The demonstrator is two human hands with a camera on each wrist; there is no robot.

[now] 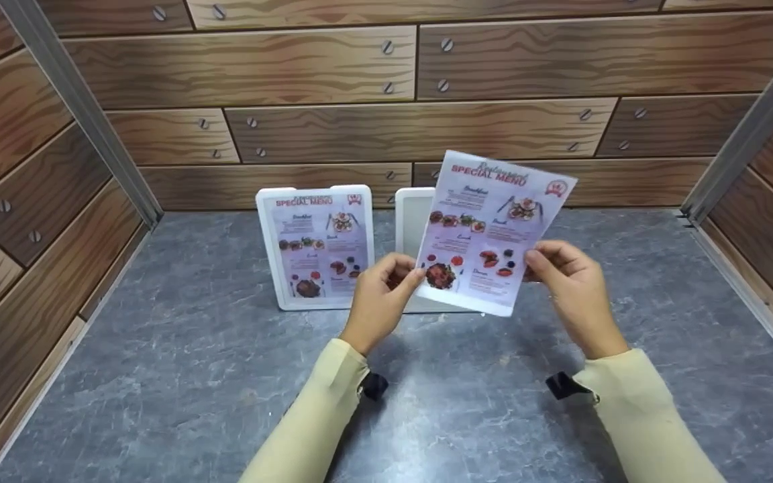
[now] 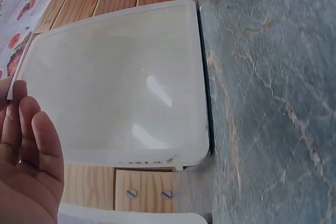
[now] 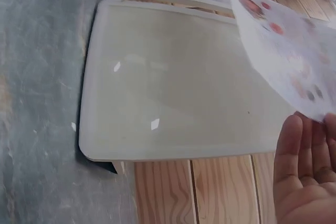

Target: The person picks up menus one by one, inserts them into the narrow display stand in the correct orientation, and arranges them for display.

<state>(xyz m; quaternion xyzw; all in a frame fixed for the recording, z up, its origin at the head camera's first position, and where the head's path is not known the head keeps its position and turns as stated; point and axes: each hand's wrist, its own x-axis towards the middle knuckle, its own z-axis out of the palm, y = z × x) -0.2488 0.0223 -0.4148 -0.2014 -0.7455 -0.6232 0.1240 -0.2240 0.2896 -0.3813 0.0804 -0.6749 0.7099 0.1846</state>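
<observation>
A printed menu sheet point(image 1: 487, 231) is held up between both hands, tilted clockwise in the head view. My left hand point(image 1: 383, 295) pinches its lower left edge between thumb and fingers. On the opposite side my right hand point(image 1: 574, 292) pinches the right edge. Behind the sheet stands a white-framed display stand point(image 2: 121, 82) with a bare pale panel, partly covered by the sheet in the head view. To its left a second white stand point(image 1: 263, 235) stands upright with a like menu in its frame.
Both stands rest on a grey marbled tabletop point(image 1: 158, 376). Wood-patterned panels point(image 1: 319, 67) wall the back and both sides, with metal strips point(image 1: 84, 100) at the corners. Dark wrist devices point(image 1: 564, 386) hang at the cuffs of the sleeves.
</observation>
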